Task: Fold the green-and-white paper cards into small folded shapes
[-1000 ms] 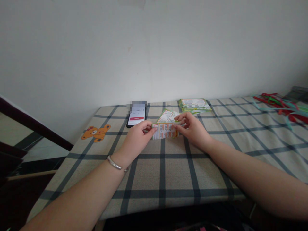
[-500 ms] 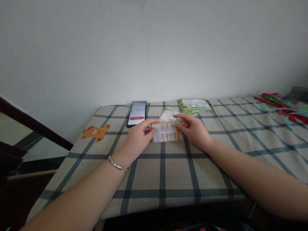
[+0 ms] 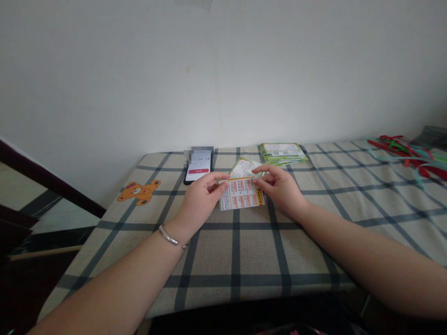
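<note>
Between my hands is a small printed card [image 3: 243,195], white with orange blocks and a yellow strip at its right end. My left hand [image 3: 206,193] pinches its left end between thumb and fingers, a silver bangle [image 3: 168,235] on that wrist. At the upper right corner my right hand [image 3: 279,185] grips the same card with thumb and index finger. Just behind it a green-and-white printed card [image 3: 240,167] lies at an angle, partly covered by the front card and my right fingers.
A phone [image 3: 199,165] showing a timer lies behind my left hand. A green-and-white stack of cards [image 3: 283,152] rests by the wall [image 3: 223,83]. An orange teddy bear cutout [image 3: 139,192] is at left on the checked tablecloth [image 3: 223,256]; red, green and pale blue ribbons [image 3: 412,153] lie at right.
The front card has tilted slightly, its lower left edge coming down and nearer to me. Both hands keep their grip and have barely shifted.
</note>
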The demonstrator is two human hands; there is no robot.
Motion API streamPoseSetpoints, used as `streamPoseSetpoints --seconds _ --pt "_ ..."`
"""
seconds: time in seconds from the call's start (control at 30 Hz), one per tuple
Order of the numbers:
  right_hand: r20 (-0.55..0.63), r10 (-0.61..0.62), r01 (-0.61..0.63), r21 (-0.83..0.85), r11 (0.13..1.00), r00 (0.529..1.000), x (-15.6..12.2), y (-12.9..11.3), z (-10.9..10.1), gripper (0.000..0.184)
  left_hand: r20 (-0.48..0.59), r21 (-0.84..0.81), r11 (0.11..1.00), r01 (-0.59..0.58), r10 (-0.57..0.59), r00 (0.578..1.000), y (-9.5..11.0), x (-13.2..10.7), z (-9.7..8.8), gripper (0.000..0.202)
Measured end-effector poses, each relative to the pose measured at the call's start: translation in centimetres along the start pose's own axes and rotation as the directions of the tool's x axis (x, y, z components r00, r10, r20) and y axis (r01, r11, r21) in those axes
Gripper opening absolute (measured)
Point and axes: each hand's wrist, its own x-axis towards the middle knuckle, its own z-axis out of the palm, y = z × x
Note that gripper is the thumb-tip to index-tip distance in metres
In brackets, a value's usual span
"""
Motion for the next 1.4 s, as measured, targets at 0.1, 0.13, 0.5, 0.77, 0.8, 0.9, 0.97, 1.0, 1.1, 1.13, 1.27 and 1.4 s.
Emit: streamPoseSetpoints --seconds 0.1,0.13,0.5,0.77,0.8,0.9,0.97,1.0,1.1,1.13,1.27,1.4 --pt "0.001 -0.036 0.036 -0.010 0.999 0.999 0.04 0.03 0.04 0.027 0.004 -0.017 1.000 0.019 -0.019 1.000 -0.02 0.13 0.05 0.021" --pt "0.003 -0.042 0.043 -0.010 0.999 0.999 0.06 0.05 0.06 0.027 0.002 -0.017 1.000 0.021 -0.021 1.000 -0.01 0.16 0.07 0.021" --pt "-0.015 -0.011 0.012 0.028 1.000 1.000 0.02 -0.01 0.18 0.026 -0.011 0.048 0.999 0.008 -0.007 1.000 -0.04 -0.01 -0.06 0.021" --pt "-0.031 0.015 -0.014 0.026 1.000 0.999 0.10 0.27 0.14 0.023 -0.002 0.078 0.997 -0.006 0.006 1.000 0.01 0.11 -0.11 0.021" --pt "-0.032 0.016 -0.015 0.025 1.000 0.999 0.09 0.19 0.16 0.023 0.001 0.061 0.998 0.002 -0.003 1.000 -0.02 0.14 -0.11 0.021" --pt "-0.030 0.010 -0.010 0.001 1.000 0.999 0.07 0.00 0.22 0.024 0.002 0.034 0.999 0.025 -0.025 1.000 0.00 0.20 -0.15 0.020" --pt "-0.028 0.010 -0.010 -0.012 1.000 1.000 0.07 0.02 0.21 0.024 -0.009 0.061 0.998 0.022 -0.022 1.000 0.09 0.21 -0.20 0.016" --pt "-0.026 0.012 -0.013 -0.018 1.000 1.000 0.09 0.09 0.19 0.024 -0.016 0.085 0.996 0.015 -0.014 1.000 0.12 0.21 -0.23 0.014" --pt "-0.019 0.018 -0.019 -0.071 0.997 1.000 0.19 0.35 0.07 0.022 -0.029 0.180 0.984 -0.011 0.016 0.999 0.04 0.26 -0.40 0.014" --pt "-0.015 0.015 -0.016 -0.107 0.994 1.000 0.24 0.44 0.02 0.021 -0.027 0.223 0.975 -0.021 0.027 0.999 -0.03 0.28 -0.48 0.015" --pt "0.000 -0.011 0.011 -0.279 0.960 1.000 0.44 0.67 -0.15 0.018 0.016 0.435 0.897 -0.076 0.076 0.997 -0.22 0.43 -0.77 0.016" --pt "0.028 -0.044 0.052 -0.434 0.899 0.999 0.59 0.71 -0.33 0.011 0.098 0.599 0.784 -0.163 0.130 0.987 -0.23 0.62 -0.84 0.015"
